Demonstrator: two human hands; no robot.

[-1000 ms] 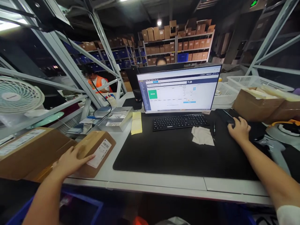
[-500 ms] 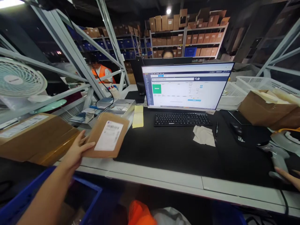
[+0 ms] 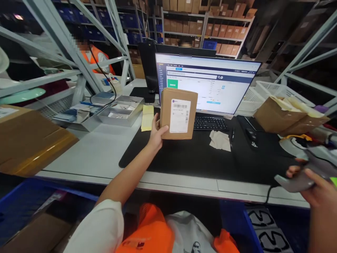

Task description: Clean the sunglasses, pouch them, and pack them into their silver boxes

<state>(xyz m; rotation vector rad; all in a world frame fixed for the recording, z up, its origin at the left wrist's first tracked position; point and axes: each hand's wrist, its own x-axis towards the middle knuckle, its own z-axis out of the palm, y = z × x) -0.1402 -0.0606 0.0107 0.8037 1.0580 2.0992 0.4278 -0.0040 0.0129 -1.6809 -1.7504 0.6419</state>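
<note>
My left hand [image 3: 157,135] grips the lower left edge of a small brown cardboard box [image 3: 165,105], thumb on its front. The box is held up over the desk mat, in front of the monitor [image 3: 237,84], and a white shipping label [image 3: 179,117] with barcodes faces me. At the right, my right hand [image 3: 313,179] is wrapped round the handle of a grey barcode scanner [image 3: 316,165], lifted above the desk's front edge. Partly behind the box is a black keyboard [image 3: 210,123].
A cloth [image 3: 220,141], a pen [image 3: 233,134] and a mouse [image 3: 251,135] lie on the black mat [image 3: 168,158]. Yellow slips [image 3: 147,117] and grey trays [image 3: 122,110] are left of it. A large carton [image 3: 31,140] sits far left, an open carton [image 3: 279,112] at right. Blue bins [image 3: 237,225] stand below.
My left hand has carried the small box from the desk's left side to the middle, upright before the monitor. My right hand has picked the scanner up off the mat. The view has shifted.
</note>
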